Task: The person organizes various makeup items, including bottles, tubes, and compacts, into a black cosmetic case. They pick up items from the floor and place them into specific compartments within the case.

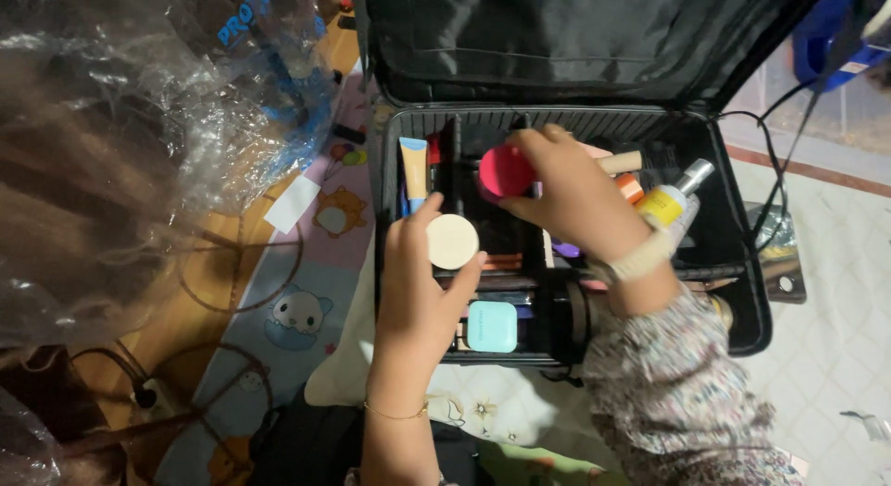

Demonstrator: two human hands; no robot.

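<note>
My left hand (418, 282) holds a round cream-coloured compact (452, 241) over the open black case (742, 272). My right hand (571, 194), with a pale watch strap at the wrist, grips a round pink sponge-like item (506, 170) above the case's middle compartments. Both hands hover over the dividers. A turquoise square compact (491, 326) lies in the near compartment below my left hand. An upright tube (414, 166) with a blue cap stands in the far left compartment.
A yellow-labelled spray bottle (670, 200) and several small cosmetics lie at the case's right. Crumpled clear plastic (130, 124) fills the left. A cartoon-printed mat (306, 300) lies under the case, with cables (186, 393) at lower left.
</note>
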